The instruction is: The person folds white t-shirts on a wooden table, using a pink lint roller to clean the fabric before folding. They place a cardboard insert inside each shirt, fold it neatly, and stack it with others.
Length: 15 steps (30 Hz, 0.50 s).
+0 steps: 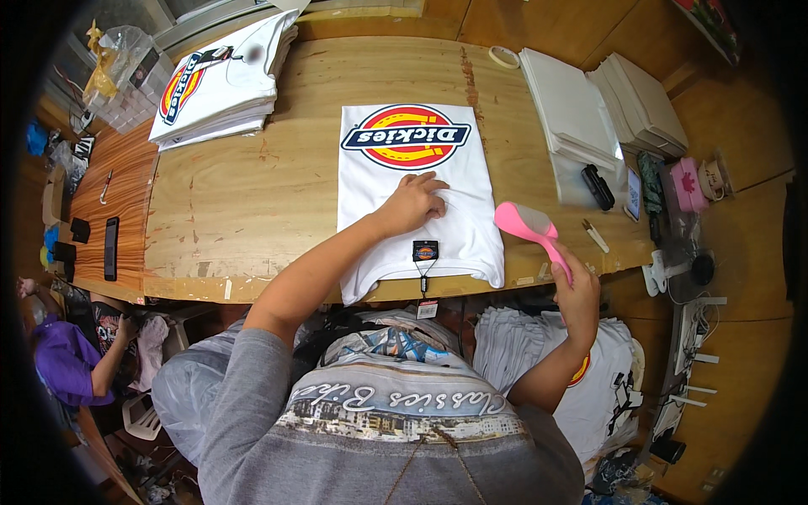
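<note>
While the left hand (412, 204) lies palm down on a folded white T-shirt (467, 210), its fingers loosely bent and slightly apart, the right hand (577, 290) has its fingers wrapped round the handle of a pink brush (530, 223). Brush head: grey pad faces up, just beside the shirt's right edge; contact cannot be told. Shirt position: mid-table, neck end at the near edge of the wooden table (252, 210); round red, yellow and dark-blue print (406, 136) at the far end, upside down to the wearer. Black hang tag (426, 251) rests near the neckline; white label (427, 310) hangs past the table edge. Far left: stack of folded white shirts (244, 93).
</note>
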Each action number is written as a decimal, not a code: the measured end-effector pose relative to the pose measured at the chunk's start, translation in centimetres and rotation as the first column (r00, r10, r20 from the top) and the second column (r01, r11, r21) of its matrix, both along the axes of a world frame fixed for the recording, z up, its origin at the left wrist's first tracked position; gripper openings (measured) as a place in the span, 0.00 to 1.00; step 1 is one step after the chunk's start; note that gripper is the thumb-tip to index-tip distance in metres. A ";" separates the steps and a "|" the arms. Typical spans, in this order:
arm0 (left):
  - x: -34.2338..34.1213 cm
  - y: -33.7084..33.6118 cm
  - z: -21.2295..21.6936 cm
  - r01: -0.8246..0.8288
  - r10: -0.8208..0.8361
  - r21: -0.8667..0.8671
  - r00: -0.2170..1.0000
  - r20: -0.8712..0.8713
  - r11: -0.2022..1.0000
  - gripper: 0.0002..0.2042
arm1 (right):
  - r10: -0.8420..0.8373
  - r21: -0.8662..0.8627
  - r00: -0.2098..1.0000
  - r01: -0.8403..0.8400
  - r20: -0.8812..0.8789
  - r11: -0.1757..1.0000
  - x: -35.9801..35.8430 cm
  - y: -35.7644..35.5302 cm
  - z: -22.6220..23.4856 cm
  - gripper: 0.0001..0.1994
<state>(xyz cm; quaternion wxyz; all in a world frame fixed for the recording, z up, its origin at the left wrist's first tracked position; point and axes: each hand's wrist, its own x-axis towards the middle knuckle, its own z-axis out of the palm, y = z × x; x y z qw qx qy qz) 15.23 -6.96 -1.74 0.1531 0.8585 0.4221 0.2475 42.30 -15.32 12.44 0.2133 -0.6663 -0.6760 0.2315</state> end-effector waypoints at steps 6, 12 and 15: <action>0.6 -0.4 -0.3 -0.060 0.058 0.047 0.997 0.041 0.997 0.05 | 0.023 0.036 0.999 -0.024 0.024 0.999 -0.4 0.2 -0.5 0.14; -2.3 -2.6 3.6 -0.054 0.129 -0.190 0.903 0.410 0.980 0.06 | 0.174 0.164 0.966 -0.206 0.193 0.965 -4.8 0.2 -1.6 0.14; -6.8 -5.2 6.1 -0.146 0.166 -0.400 0.986 0.016 0.905 0.07 | 0.256 0.121 0.924 -0.299 0.284 0.946 -8.2 -0.3 -2.1 0.14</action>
